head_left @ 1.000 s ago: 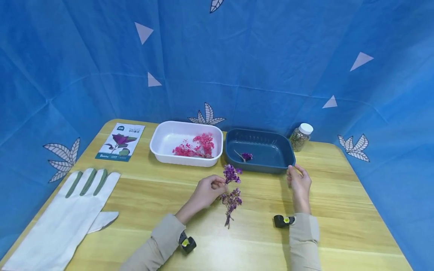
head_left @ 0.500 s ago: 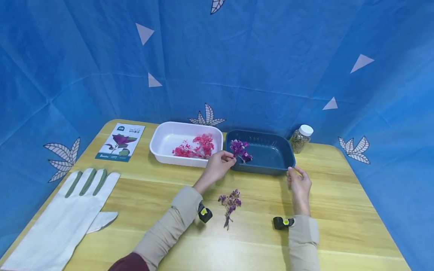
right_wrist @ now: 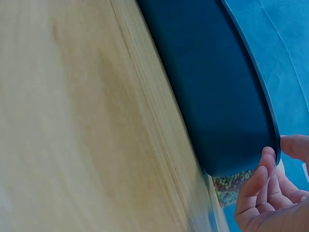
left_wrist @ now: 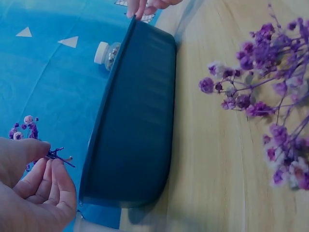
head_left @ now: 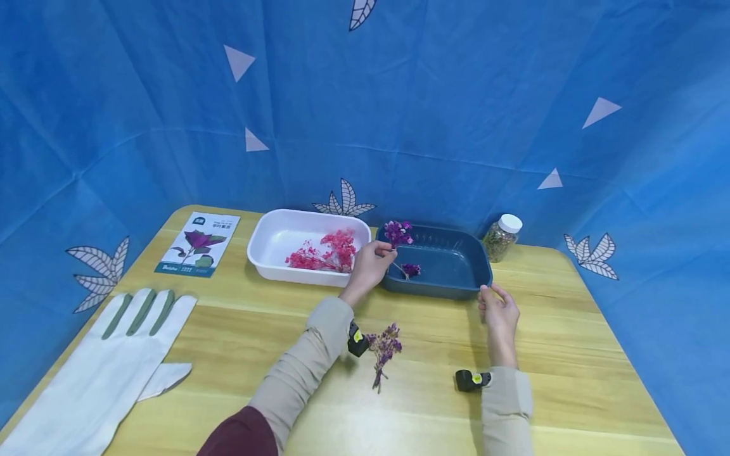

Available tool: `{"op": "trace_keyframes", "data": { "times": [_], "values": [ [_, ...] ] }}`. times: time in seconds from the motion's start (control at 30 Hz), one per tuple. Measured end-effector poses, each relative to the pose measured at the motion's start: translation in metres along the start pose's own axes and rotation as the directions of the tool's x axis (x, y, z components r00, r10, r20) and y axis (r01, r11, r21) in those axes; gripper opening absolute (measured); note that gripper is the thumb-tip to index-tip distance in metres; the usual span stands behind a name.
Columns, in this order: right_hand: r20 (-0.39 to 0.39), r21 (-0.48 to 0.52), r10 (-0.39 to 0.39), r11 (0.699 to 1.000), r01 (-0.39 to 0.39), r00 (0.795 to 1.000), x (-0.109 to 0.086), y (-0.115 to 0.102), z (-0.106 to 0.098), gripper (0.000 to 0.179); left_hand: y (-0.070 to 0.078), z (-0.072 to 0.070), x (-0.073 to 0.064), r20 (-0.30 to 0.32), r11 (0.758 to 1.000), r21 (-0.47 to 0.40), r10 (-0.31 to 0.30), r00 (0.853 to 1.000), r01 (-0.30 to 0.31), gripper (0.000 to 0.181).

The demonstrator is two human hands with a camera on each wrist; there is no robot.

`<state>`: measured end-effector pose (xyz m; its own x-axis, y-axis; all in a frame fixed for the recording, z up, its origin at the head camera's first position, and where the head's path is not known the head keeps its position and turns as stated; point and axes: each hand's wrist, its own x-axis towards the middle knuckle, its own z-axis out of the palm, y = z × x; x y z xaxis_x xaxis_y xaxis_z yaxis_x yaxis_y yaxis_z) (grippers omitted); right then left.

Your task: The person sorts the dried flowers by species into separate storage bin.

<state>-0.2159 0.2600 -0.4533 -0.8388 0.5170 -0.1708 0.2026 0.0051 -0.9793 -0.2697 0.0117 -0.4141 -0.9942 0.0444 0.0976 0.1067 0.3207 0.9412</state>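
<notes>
My left hand [head_left: 369,265] pinches a sprig of dried purple flowers [head_left: 398,233] by its stem, above the left part of a dark blue tray [head_left: 450,259]. In the left wrist view, thumb and fingertips meet on the short stems. Another small purple sprig [head_left: 411,270] lies inside that tray. At the tray's front right corner my right hand [head_left: 500,311] grips the rim; the right wrist view has the thumb on one side of the rim and fingers [right_wrist: 268,159] on the other. A bunch of purple dried flowers [head_left: 386,347] lies on the table below my left wrist.
Left of the blue tray stands a white tray [head_left: 274,250] holding pink dried flowers [head_left: 333,250]. A white-capped jar [head_left: 501,239] is behind the right corner. A flower-printed packet [head_left: 198,244] and a white glove [head_left: 108,373] lie on the wooden table's [head_left: 256,335] left side.
My left hand has lifted a purple sprig from beside the bunch on the table and carried it forward over the blue tray. The right hand stays on the tray's rim.
</notes>
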Motion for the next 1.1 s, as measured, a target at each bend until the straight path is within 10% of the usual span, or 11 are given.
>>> {"op": "trace_keyframes", "data": {
  "times": [1.1],
  "values": [
    [0.005,0.020,0.006,1.000,-0.006,1.000,0.001,0.000,0.001,0.047,-0.008,-0.027,-0.026,0.041,1.000,0.002,0.016,0.999,-0.016,0.023]
  ]
}}
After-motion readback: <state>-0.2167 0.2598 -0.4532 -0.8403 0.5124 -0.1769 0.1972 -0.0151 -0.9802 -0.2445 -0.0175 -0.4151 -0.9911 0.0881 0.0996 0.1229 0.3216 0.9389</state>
